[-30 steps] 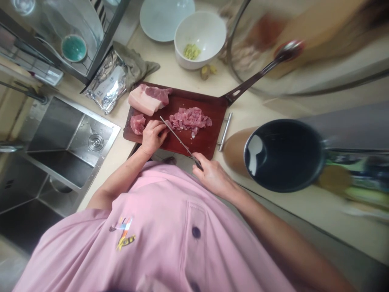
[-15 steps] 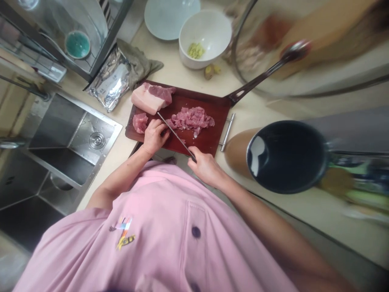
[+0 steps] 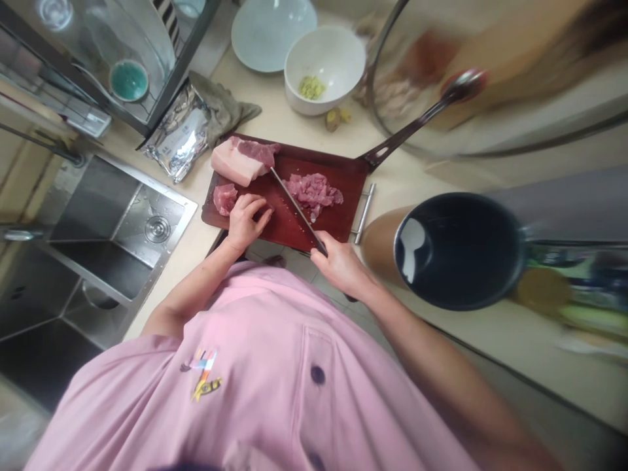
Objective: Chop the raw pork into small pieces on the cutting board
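Your right hand (image 3: 339, 265) is wrapped around the handle of the knife (image 3: 297, 210), whose blade slants forward and left over the board (image 3: 279, 226). Its tip appears right at the edge of the slab (image 3: 240, 162); whether the two touch, I cannot tell.

Your left hand (image 3: 246, 221) sits at the near edge of the board, fingers bent and pointing right; I cannot tell whether anything is pinched beneath them. The slab lies just beyond that hand, and the chunk (image 3: 224, 199) lies right beside it, on its left. The chopped meat (image 3: 314, 193) is heaped to its right, apart from your fingers, with the blade running between.

Beyond the board stands the bowl (image 3: 301, 103), with pale green bits (image 3: 311, 86) in it. The pot (image 3: 458, 255) is to the right of your right hand, well apart from it.
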`<state>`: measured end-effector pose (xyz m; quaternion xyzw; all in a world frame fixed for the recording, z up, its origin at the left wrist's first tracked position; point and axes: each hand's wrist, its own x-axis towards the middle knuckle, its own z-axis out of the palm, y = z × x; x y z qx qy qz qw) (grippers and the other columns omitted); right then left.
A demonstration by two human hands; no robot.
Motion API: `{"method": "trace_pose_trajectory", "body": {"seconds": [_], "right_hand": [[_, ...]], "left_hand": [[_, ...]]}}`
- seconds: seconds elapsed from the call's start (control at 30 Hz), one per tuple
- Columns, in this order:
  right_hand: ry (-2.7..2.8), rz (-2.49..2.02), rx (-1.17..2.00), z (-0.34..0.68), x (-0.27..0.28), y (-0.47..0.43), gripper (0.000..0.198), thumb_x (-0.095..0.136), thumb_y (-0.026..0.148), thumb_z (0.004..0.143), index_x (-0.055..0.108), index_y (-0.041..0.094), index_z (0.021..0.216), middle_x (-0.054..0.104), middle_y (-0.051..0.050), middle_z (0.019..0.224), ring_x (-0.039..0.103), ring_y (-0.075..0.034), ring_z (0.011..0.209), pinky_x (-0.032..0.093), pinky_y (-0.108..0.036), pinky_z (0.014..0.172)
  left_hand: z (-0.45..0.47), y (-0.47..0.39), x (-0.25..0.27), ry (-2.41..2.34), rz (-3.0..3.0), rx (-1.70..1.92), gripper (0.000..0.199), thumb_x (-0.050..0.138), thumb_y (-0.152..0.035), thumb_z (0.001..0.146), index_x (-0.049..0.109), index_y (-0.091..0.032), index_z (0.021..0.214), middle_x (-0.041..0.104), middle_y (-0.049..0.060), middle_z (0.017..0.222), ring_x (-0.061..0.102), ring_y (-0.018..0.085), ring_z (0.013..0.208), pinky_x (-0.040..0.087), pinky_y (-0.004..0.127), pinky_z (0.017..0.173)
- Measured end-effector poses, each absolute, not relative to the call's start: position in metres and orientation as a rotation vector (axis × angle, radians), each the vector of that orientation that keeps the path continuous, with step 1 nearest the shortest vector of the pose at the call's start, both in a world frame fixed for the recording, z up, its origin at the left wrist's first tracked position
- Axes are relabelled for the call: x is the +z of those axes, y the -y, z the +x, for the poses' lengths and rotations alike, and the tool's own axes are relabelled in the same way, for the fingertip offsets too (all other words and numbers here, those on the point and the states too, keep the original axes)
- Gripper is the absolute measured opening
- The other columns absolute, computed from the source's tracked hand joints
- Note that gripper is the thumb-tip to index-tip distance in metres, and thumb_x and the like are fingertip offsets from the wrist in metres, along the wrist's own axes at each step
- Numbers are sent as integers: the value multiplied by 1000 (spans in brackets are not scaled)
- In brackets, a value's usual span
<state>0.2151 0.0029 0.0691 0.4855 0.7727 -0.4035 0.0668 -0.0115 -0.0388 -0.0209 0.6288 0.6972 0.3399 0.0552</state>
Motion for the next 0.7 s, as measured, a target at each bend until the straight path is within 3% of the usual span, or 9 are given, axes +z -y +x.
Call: {"method": "trace_pose_trajectory", "body": {"seconds": [0.4, 0.7], "right_hand": [[-2214, 1306, -1264, 225, 92, 11, 37, 42, 28, 85, 55, 19, 119, 65, -4, 75, 60, -18, 67, 42, -26, 66], [-2293, 1302, -1235, 197, 68, 3, 33, 42, 24, 84, 57, 22, 113, 69, -6, 85, 63, -22, 78, 40, -27, 68]], "left_hand": [[-11, 43, -21, -2098, 1949, 976, 12, 56, -26, 87, 65, -18, 90, 65, 6, 92, 56, 18, 89, 47, 34, 83], [-11, 42, -21, -2104, 1945, 906, 8, 58, -19, 82, 64, -17, 87, 63, 5, 90, 53, 19, 87, 46, 32, 80]]}}
